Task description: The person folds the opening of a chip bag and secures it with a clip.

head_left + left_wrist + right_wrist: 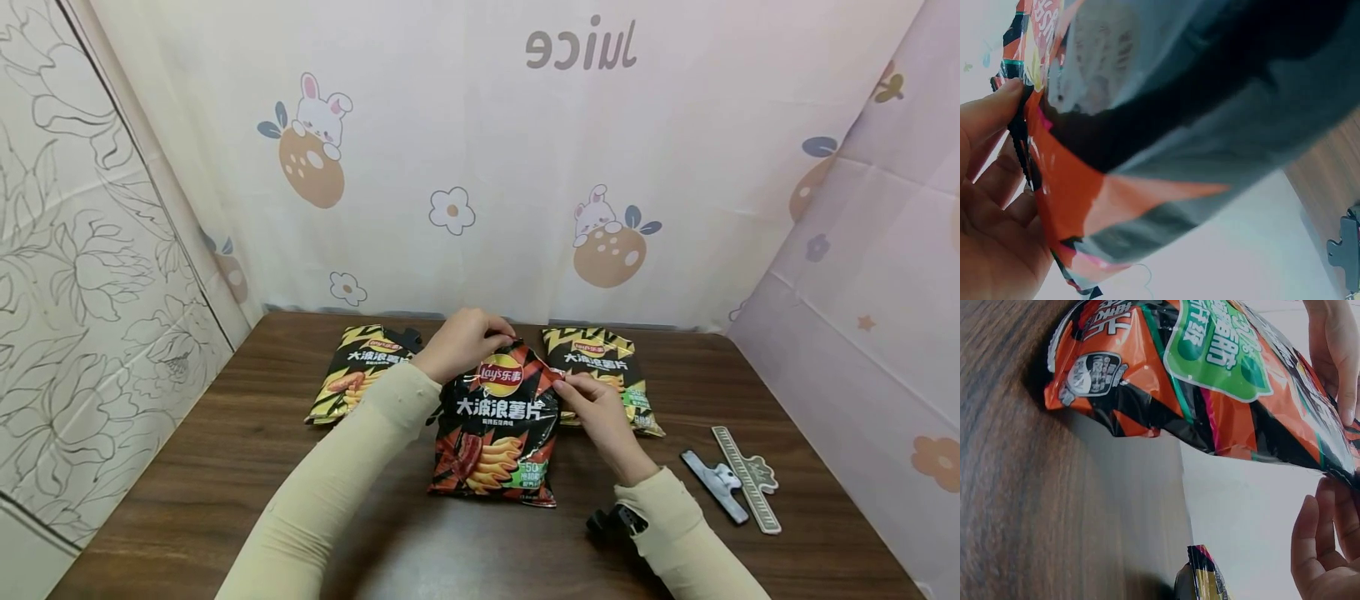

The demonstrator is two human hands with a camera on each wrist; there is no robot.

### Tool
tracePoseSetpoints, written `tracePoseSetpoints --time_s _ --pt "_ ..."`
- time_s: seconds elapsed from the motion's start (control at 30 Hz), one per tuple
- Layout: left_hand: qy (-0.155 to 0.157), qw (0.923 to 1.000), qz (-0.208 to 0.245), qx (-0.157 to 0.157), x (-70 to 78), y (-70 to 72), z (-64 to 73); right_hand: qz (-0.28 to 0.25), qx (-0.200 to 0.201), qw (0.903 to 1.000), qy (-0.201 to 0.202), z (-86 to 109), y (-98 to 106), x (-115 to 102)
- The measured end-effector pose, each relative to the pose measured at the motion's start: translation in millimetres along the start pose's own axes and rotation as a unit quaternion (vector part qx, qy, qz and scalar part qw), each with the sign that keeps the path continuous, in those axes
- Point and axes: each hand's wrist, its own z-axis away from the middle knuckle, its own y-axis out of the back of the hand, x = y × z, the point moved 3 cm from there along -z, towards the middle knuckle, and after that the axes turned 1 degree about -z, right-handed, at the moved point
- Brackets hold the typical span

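A red and black Lay's potato chip bag point(498, 454) stands upright at the middle of the table, its front toward me. My left hand point(467, 340) pinches its top edge near the upper left. With thumb and fingers, my right hand point(600, 412) pinches the upper right corner. In the left wrist view the left hand point(997, 187) has its thumb on one side of the bag's crimped edge and fingers on the other. The right wrist view has the bag's bottom point(1141, 381) touching the table and the right hand point(1329, 540) at its top corner.
Behind stand two yellow and black chip bags, one at left point(352, 375) and one at right point(626, 375). A black piece point(410, 337) sits by the left one's top. On the right lie a metal clip point(712, 483) and a white ruler-like clip point(750, 483). A printed curtain point(465, 150) backs the table.
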Motion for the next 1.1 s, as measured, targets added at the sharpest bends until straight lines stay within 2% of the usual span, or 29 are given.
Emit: tracePoseSetpoints --time_s 0.2,0.5,0.73,1.1 --pt "-0.002 0.9998 0.021 -0.004 -2.4 -0.6 0.6 0.012 0.006 0.9996 0.025 1.3 2 0" --pt "-0.02 0.9994 0.028 -0.01 -4.2 2.1 1.3 0.035 0.014 0.9986 0.037 3.6 2 -6" --pt "-0.036 0.9989 0.029 -0.011 -4.4 4.2 1.4 0.047 0.012 0.9955 0.082 17.3 -1 -33" --pt "-0.054 0.9984 0.005 -0.015 -3.7 6.1 1.2 0.04 0.025 0.9886 0.143 19.7 -1 -32"
